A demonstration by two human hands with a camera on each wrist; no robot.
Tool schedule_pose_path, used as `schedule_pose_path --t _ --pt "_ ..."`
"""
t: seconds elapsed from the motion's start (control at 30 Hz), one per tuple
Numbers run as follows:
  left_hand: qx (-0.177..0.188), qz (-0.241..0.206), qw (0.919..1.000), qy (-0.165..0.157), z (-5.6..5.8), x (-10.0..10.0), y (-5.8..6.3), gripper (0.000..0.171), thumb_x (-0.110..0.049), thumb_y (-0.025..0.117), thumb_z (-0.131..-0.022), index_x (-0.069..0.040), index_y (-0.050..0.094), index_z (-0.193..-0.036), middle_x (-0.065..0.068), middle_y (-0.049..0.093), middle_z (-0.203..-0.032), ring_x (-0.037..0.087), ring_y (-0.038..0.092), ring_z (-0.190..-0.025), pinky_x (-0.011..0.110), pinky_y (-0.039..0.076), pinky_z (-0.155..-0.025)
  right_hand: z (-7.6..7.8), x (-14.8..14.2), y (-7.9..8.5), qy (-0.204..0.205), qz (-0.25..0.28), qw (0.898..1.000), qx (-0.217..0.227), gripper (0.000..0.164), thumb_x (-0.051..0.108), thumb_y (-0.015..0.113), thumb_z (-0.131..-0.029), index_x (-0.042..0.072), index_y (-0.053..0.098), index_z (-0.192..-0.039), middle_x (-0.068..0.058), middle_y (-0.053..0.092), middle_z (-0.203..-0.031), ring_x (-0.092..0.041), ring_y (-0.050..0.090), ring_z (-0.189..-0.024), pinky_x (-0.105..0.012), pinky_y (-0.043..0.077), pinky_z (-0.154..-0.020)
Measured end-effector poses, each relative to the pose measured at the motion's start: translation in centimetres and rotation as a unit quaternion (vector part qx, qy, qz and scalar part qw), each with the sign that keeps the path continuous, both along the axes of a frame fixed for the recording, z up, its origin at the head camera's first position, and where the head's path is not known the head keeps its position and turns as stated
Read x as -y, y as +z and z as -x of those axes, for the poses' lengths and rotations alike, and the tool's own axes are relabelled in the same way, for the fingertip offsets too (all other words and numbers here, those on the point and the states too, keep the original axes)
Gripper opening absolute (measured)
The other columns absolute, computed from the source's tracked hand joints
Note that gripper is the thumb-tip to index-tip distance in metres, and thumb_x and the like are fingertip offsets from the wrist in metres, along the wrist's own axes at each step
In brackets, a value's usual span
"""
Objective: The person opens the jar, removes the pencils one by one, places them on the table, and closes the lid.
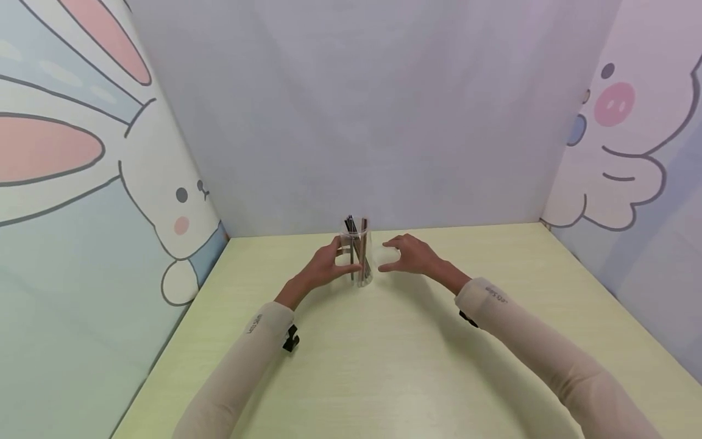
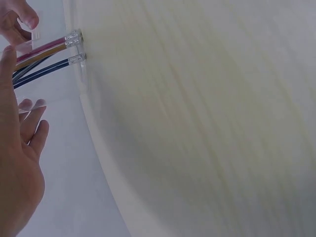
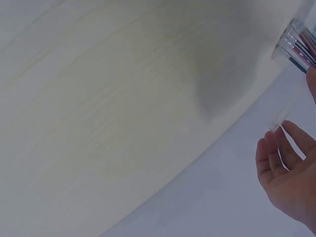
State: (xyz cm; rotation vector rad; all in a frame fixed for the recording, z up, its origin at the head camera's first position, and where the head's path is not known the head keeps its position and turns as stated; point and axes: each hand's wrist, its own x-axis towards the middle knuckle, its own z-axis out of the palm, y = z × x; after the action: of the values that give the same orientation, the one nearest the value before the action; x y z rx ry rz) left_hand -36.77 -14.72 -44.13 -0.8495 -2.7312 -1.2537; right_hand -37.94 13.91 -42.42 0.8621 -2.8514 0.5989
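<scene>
Near the back edge of the table, a clear cup point(image 1: 368, 250) holds several slim, pencil-like sticks point(image 1: 363, 244), dark and reddish. My left hand point(image 1: 327, 263) grips the cup from its left side, thumb across the front and fingers behind. In the left wrist view the sticks point(image 2: 44, 53) look red, gold, blue and black through the cup's wall. Just right of the cup, my right hand point(image 1: 412, 255) has its thumb and fingers bent around a thin, see-through plastic piece point(image 3: 280, 116). Its full shape is hard to make out.
The pale yellow wooden table point(image 1: 351, 360) runs back to a plain grey wall point(image 1: 351, 122). Side walls carry cartoon animals, a rabbit point(image 1: 159, 183) on the left and a pink-cheeked figure point(image 1: 631, 152) on the right. Both forearms reach in over the table from the front.
</scene>
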Motion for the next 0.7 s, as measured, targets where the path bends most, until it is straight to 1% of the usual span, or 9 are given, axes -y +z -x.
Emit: schedule_pose_path --t 0.13,0.3,0.53,0.7 --pt "-0.002 -0.002 1.0000 -0.001 0.0 0.0 0.0 0.082 -0.040 0.082 -0.091 -0.012 0.036 -0.153 0.013 0.051 -0.153 0.035 0.055 -0.137 0.046 0.050 -0.110 0.0 0.2 -0.5 0.002 -0.009 1.000 0.009 0.075 0.052 0.085 -0.084 0.007 0.065 -0.141 -0.016 0.064 -0.139 -0.036 0.059 -0.126 -0.055 0.055 -0.097" --pt "0.001 0.003 1.0000 0.007 -0.1 -0.1 0.0 0.080 -0.041 0.082 -0.091 -0.013 0.038 -0.150 0.012 0.052 -0.153 0.035 0.055 -0.137 0.044 0.051 -0.110 -0.1 0.5 -0.8 0.002 -0.017 1.000 0.011 0.075 0.052 0.084 -0.084 0.005 0.066 -0.139 -0.018 0.065 -0.138 -0.038 0.059 -0.125 -0.055 0.055 -0.098" --pt "0.000 0.005 0.9999 0.010 -0.2 0.0 0.1 0.077 -0.040 0.083 -0.090 -0.012 0.040 -0.147 0.014 0.053 -0.151 0.036 0.056 -0.137 0.044 0.051 -0.109 -0.1 0.7 -1.5 0.004 -0.024 0.999 0.030 0.074 0.051 0.084 -0.084 0.004 0.067 -0.138 -0.018 0.066 -0.136 -0.037 0.060 -0.123 -0.053 0.055 -0.097" --pt "-0.003 0.003 1.0000 0.008 -0.1 0.0 0.2 0.077 -0.040 0.083 -0.090 -0.012 0.040 -0.147 0.013 0.053 -0.151 0.035 0.056 -0.136 0.044 0.052 -0.109 0.1 0.8 -2.0 0.011 -0.034 0.999 0.025 0.073 0.051 0.085 -0.083 0.005 0.068 -0.136 -0.016 0.067 -0.135 -0.037 0.061 -0.123 -0.052 0.056 -0.097"
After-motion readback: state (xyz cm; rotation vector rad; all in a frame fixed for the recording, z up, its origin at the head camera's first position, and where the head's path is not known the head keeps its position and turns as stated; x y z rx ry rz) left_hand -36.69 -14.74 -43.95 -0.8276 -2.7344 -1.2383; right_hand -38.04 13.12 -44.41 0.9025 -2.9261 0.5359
